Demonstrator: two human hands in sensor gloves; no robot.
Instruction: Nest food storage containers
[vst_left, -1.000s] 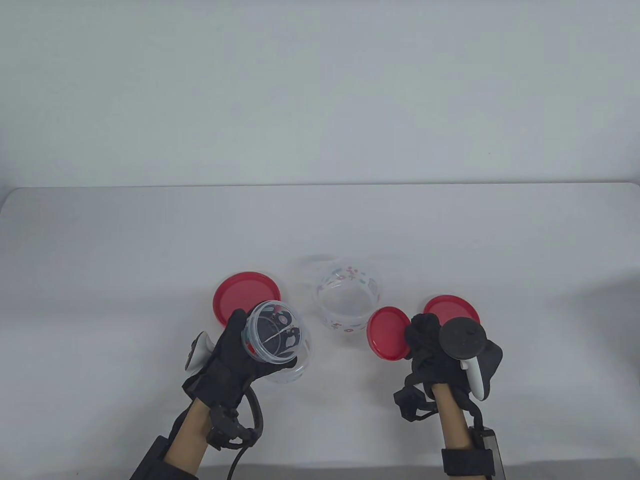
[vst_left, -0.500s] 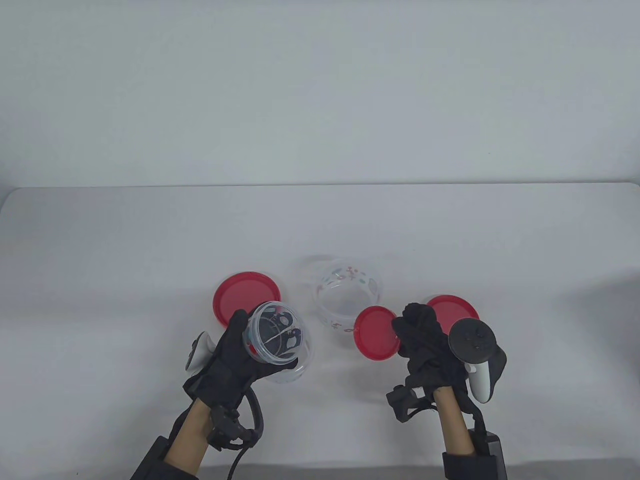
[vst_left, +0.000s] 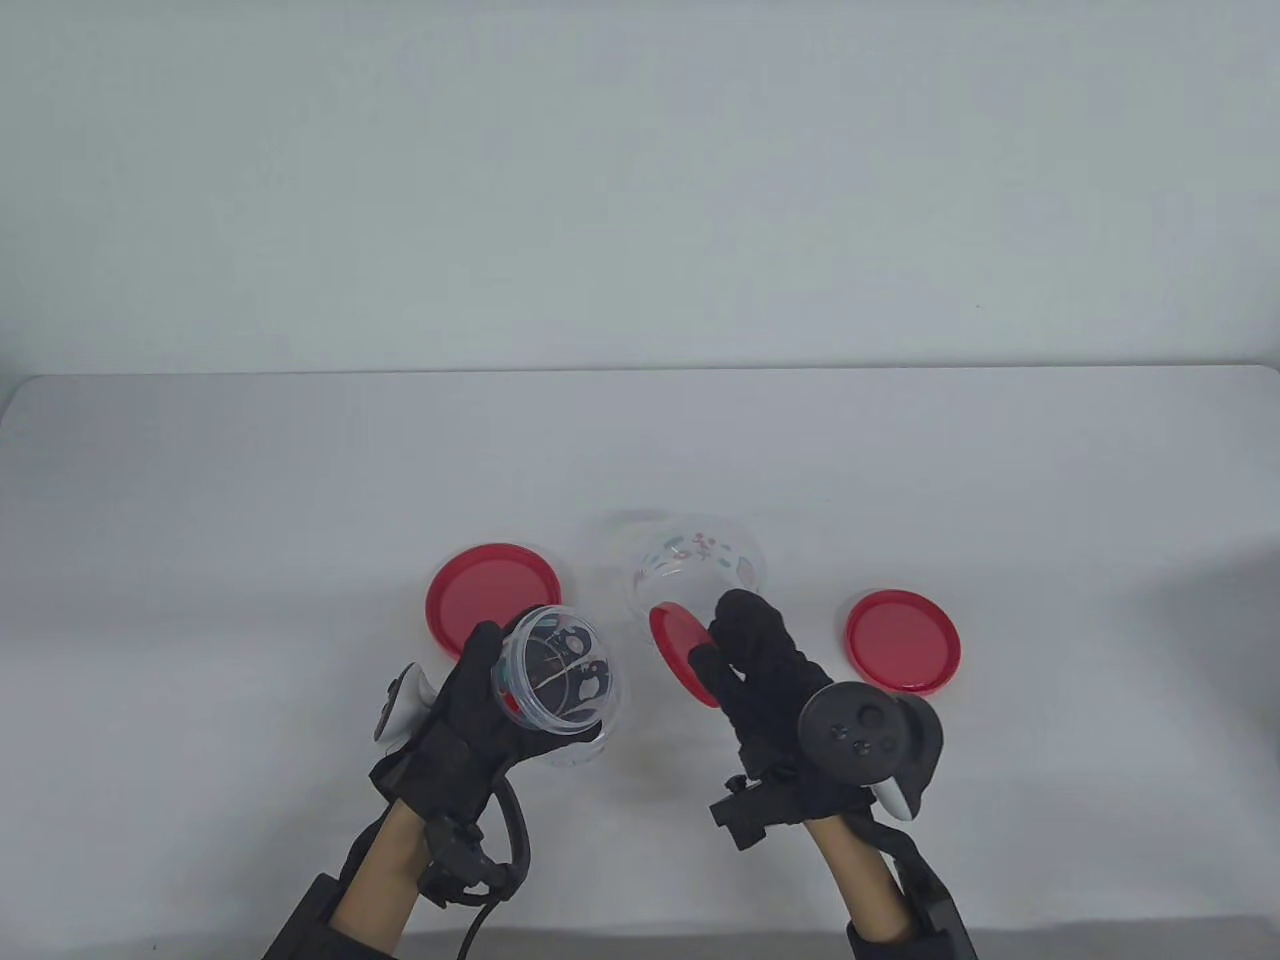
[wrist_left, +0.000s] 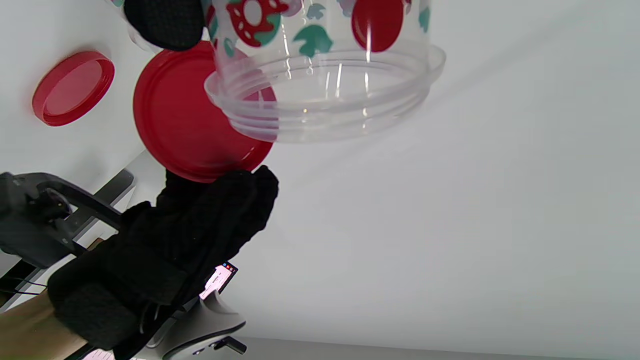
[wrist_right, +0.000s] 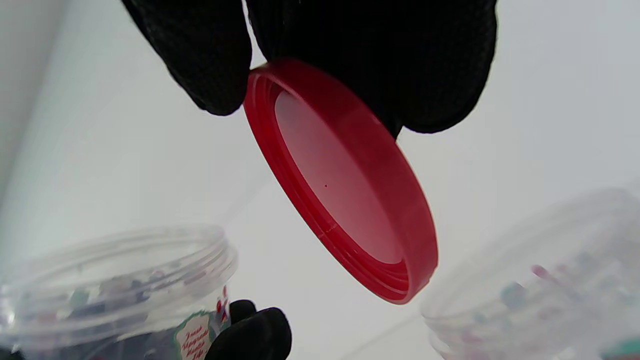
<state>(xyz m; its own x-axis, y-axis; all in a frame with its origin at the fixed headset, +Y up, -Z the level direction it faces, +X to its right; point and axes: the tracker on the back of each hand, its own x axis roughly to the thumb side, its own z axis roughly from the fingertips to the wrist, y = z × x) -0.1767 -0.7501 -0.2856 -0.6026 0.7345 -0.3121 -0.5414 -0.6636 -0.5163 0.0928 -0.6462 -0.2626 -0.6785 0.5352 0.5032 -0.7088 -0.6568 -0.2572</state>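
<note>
A clear container (vst_left: 556, 686) printed with small coloured figures is gripped in the left hand (vst_left: 470, 715), thumb on one side of the wall and fingers curled round the other. It is held off the desk (vst_left: 250, 520) and tilted, its open mouth turned up and toward the camera in the table view; a second clear wall is seen inside it, so a smaller container appears to be nested there, though this cannot be told for certain. In the left wrist view its threaded rim (wrist_left: 325, 95) and strawberry print are seen close up.

A small red lid (vst_left: 683, 655) is pinched by its edge in the right hand (vst_left: 765, 665), fingers closed on it — the lid stands nearly on edge, between the held container and a larger clear patterned container (vst_left: 700, 560) that rests upright and open on the desk just behind it. In the right wrist view the lid's hollow underside (wrist_right: 340, 185) is shown, clamped between thumb and fingers.

Two more red lids lie flat on the desk: a large one (vst_left: 480, 590) just behind the left hand, partly hidden by the held container, and another (vst_left: 902, 641) to the right of the right hand, apart from it.
</note>
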